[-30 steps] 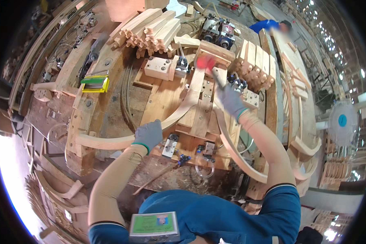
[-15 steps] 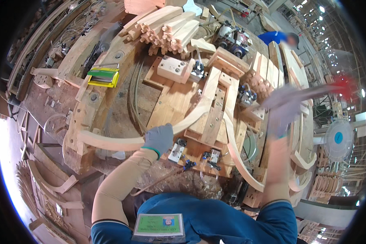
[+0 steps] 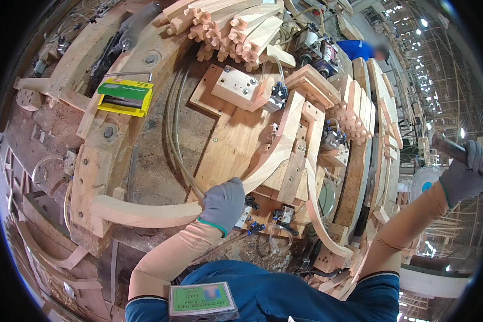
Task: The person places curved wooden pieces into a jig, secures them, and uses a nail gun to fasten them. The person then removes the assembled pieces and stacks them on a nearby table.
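curved rail pinned in the jig, mallet raised

the left hand [image 3: 224,203], in a grey glove, is closed down over the curved wooden rail [image 3: 145,212] where that piece runs into the plywood jig [image 3: 233,142] on the desk [image 3: 161,155]. taking the jig as the landmark: the rail's long axis sweeps from a blunt end well out on the jig's left, under the palm at the jig's near edge, then arcs up across the jig toward its far right corner. a second curved piece [image 3: 316,214] bends along the jig's right side. the right hand [image 3: 461,177], also gloved, is well apart to the right of the jig and lifted, wrapped tight around the handle of a mallet [image 3: 448,147], whose head is out of view. the left hand is thus the nearer one, touching the rail; the right is clear of it. a green-and-yellow box [image 3: 124,96] lies left of the jig, and a bundle of sticks [image 3: 236,27] beyond its far edge.
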The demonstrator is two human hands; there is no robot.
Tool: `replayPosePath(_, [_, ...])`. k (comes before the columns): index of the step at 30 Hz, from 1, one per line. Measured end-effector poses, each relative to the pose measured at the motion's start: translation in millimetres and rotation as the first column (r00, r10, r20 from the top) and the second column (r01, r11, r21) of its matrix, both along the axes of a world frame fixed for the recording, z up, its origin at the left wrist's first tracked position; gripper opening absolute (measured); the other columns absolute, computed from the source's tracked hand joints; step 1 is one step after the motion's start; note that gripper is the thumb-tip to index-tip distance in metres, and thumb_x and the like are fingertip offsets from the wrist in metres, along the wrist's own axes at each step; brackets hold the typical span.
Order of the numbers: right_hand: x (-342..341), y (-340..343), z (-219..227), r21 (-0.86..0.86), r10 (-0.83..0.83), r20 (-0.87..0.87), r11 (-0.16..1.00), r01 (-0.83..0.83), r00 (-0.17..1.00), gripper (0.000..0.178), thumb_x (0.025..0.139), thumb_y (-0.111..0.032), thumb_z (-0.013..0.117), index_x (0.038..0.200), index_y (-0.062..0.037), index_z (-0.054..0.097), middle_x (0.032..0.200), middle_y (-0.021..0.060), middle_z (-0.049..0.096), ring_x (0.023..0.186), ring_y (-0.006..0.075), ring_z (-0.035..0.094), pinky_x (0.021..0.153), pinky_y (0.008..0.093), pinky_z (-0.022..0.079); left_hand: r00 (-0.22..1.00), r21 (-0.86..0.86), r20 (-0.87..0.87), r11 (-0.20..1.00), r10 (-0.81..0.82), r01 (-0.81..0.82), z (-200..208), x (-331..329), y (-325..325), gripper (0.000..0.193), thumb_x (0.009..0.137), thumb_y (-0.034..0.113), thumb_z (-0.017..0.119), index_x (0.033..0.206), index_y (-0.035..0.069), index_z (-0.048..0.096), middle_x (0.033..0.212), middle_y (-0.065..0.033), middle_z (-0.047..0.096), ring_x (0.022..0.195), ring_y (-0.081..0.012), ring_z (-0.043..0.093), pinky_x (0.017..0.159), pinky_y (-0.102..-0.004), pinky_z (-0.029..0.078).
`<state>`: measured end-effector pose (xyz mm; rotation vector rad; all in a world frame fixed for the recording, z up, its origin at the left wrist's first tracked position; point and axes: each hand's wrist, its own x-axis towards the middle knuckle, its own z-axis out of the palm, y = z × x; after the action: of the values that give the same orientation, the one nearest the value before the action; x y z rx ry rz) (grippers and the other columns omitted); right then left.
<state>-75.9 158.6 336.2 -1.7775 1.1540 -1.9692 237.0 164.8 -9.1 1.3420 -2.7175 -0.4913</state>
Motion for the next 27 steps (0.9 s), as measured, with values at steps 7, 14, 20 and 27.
replayPosePath(7, [-11.7,73.1,-253.1,0.116,-0.452,-0.655,0.732,0.671,0.606,0.033,0.1,-0.032,0.036,0.117,-0.0037,0.041,0.094,0.0057,0.05,0.083,0.0175,0.053,0.075,0.0283,0.046,0.994,-0.093,0.105,0.995,-0.036,0.045,-8.2,-3.1,8.6,0.02,0.076,0.018,0.059,0.087,0.001,0.055,0.06,-0.0031,0.059,0.054,-0.0147,0.063,0.039,-0.0326,0.046])
replayPosePath(14, [55.5,81.2,-112.5,0.694,-0.523,0.013,0.618,0.369,0.852,0.037,0.099,-0.042,0.037,0.078,-0.0127,0.047,0.048,-0.0019,0.036,0.033,0.0074,0.03,0.029,0.0222,0.023,0.999,0.102,-0.028,0.994,0.044,-0.041,-9.7,0.4,-0.5,0.014,0.079,0.014,0.054,0.089,0.004,0.054,0.063,-0.009,0.06,0.059,-0.0262,0.065,0.049,-0.0387,0.051])
replayPosePath(20, [2.3,101.6,2.5,0.024,-0.199,0.096,0.98,0.197,0.975,0.049,0.095,-0.053,0.038,0.069,-0.0114,0.037,0.054,-0.0041,0.03,0.047,0.0092,0.027,0.043,0.0261,0.027,0.999,0.176,0.032,0.984,0.032,-0.037,2.7,-7.6,-2.4,0.017,0.081,0.015,0.053,0.093,0.002,0.054,0.074,-0.0174,0.066,0.07,-0.0352,0.067,0.06,-0.0447,0.052])
replayPosePath(27, [-66.2,138.3,-270.1,0.028,-0.222,-0.888,0.847,0.532,0.402,0.037,0.086,-0.016,0.051,0.121,-0.0044,0.045,0.085,0.0157,0.053,0.074,0.028,0.053,0.065,0.035,0.045,0.975,0.232,0.198,0.962,0.098,-0.144,16.0,-20.1,-4.8,0.024,0.08,0.018,0.053,0.099,0.003,0.055,0.087,-0.0219,0.066,0.085,-0.0393,0.065,0.072,-0.0487,0.051])
